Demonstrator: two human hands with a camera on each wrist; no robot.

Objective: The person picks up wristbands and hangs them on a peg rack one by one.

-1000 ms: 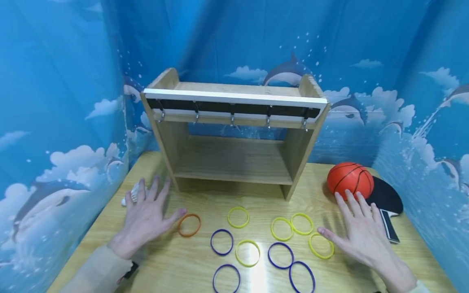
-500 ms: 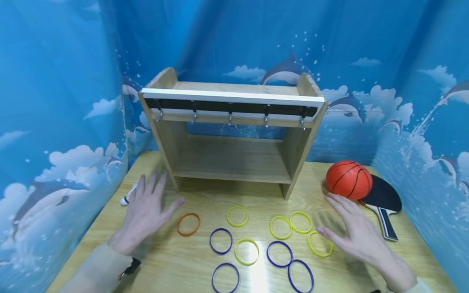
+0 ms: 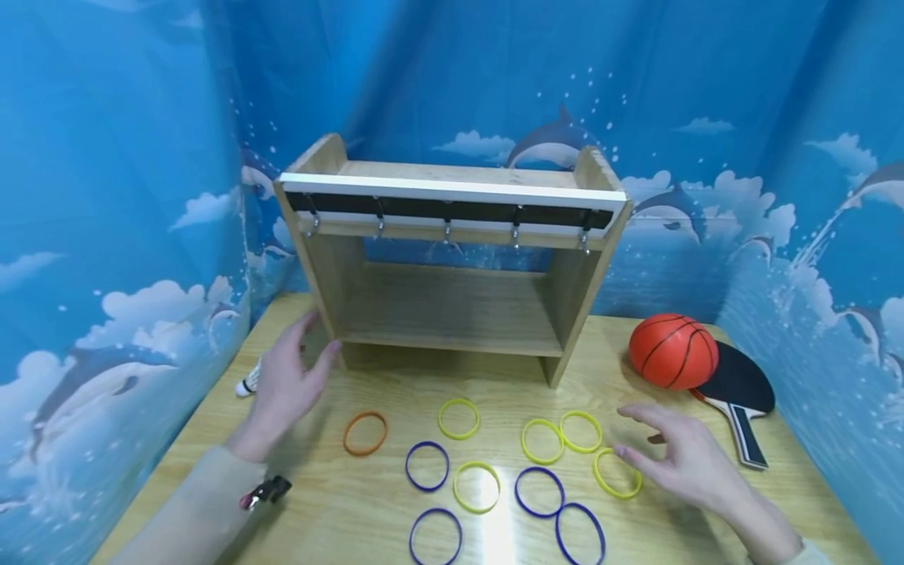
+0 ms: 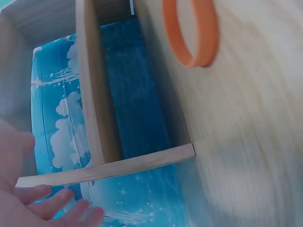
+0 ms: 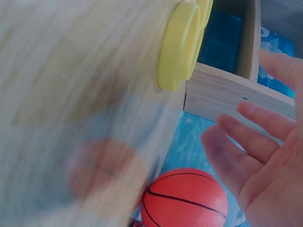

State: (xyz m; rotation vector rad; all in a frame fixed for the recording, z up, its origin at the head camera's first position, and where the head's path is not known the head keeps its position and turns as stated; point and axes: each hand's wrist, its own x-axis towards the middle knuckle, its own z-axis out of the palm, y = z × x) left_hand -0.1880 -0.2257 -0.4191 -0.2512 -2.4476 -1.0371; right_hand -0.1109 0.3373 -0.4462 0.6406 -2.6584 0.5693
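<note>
My left hand (image 3: 289, 388) is held above the wooden table (image 3: 318, 510), near the lower left edge of the wooden shelf (image 3: 452, 310). Its thumb and fingers are spread apart and hold nothing. A shuttlecock (image 3: 249, 383) lies beside it, partly hidden by the hand. Nearest on its other side is an orange ring band (image 4: 208, 33). Over the right part of the table hovers my right hand (image 3: 681, 455), thumb apart from relaxed fingers. Just left of it lies a yellow ring band (image 3: 621, 496); in the right wrist view, yellow bands (image 5: 173, 52) stay clear of the fingers.
Metal hooks (image 3: 447, 231) hang from a black strip on the shelf front. Several yellow and purple bands (image 3: 426, 442) lie across the table. At right are an orange-red basketball (image 3: 672, 351) and a black table tennis paddle (image 3: 741, 384). A dolphin-printed curtain (image 3: 452, 63) surrounds the table.
My left hand has turned on its side and moved toward the shelf, uncovering more of the shuttlecock. My right hand has drawn back from the basketball, its fingers bending slightly. The bands stay put.
</note>
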